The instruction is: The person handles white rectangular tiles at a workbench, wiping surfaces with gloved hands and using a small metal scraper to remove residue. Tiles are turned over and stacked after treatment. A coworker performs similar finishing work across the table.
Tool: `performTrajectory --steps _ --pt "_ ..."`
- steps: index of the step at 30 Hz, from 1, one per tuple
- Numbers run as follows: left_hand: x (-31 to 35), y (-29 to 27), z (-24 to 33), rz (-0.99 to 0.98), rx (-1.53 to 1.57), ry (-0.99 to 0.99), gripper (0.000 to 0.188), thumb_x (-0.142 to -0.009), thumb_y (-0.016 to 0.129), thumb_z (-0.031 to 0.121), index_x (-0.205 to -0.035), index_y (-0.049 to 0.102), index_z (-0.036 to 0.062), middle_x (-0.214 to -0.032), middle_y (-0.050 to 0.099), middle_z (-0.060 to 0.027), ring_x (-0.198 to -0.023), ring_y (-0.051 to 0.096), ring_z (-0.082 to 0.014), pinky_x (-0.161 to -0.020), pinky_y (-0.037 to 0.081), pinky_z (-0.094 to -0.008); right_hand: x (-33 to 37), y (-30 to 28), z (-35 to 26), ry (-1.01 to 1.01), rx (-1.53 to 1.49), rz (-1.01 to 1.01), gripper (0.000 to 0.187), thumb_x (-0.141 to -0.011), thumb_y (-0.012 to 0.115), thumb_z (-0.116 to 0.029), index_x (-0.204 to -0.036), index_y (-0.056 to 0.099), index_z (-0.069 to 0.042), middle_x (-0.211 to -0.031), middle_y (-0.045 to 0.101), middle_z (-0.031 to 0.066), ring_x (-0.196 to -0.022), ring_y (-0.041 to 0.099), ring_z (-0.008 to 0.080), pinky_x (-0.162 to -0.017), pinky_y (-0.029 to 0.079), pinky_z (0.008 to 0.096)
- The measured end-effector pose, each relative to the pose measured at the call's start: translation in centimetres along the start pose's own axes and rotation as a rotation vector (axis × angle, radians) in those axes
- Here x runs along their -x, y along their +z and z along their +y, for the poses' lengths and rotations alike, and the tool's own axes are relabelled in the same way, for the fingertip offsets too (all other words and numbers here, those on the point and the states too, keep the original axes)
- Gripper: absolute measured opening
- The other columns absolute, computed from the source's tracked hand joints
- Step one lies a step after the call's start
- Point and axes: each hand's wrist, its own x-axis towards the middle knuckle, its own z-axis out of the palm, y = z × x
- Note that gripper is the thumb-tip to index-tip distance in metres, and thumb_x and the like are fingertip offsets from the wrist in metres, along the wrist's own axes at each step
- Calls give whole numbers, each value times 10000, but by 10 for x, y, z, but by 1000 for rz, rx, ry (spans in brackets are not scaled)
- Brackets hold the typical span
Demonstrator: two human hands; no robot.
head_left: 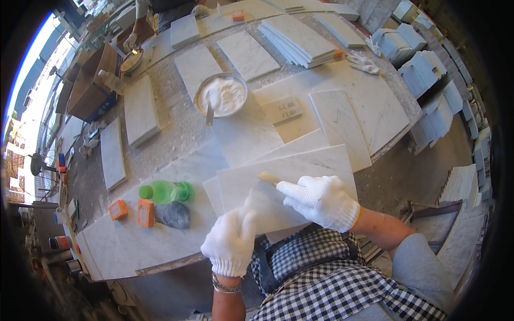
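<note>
Marble tile [300,171] under both hands | left hand [231,241] flat, empty | right hand [320,200] gripping scraper [267,178]

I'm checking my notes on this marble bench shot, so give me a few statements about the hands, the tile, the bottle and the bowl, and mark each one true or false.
1. Both hands wear white knit gloves. True: the left hand and the right hand are both gloved.
2. The right hand holds a scraper against the marble tile. True.
3. The left hand is lifted well clear of the tile. False: it rests on the tile's near edge.
4. The green plastic bottle stands upright. False: it lies on its side on the marble worktop.
5. The metal bowl holds white paste. True.
6. The orange blocks lie to the right of the tile. False: they lie to its left.
</note>
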Motion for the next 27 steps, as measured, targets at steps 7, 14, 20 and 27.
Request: performTrajectory --steps 7,14,20,27 --pt "-1 0 1 -4 31 -34 258 -912 753 405 -993 762 161 -875 744 -89 -761 717 -337 -650 552 -415 4 1 -1 -41 -79 13 472 -913 729 -285 -1368 648 -190 -734 602 39 -565 632 201 -502 523 343" --pt "-4 -3 7 -24 43 -41 245 -917 759 345 -994 763 112 -841 731 -126 -751 713 -338 -672 546 -402 1 4 0 -22 -60 37 407 -907 751 -273 -1292 700 -152 -741 602 51 -572 631 221 -511 523 351" --pt "-5 -3 9 -30 53 -69 247 -918 763 321 -979 763 82 -817 721 -147 -735 711 -325 -681 543 -388 -2 1 -1 -29 -76 26 387 -915 743 -280 -1281 708 -159 -747 625 58 -581 644 226 -509 525 361" --pt "-6 -3 8 -38 49 -86 254 -916 768 328 -961 757 78 -778 706 -140 -707 697 -321 -670 539 -388 -2 3 -1 7 -39 35 381 -918 736 -293 -1274 711 -157 -750 638 67 -600 662 230 -520 534 367"
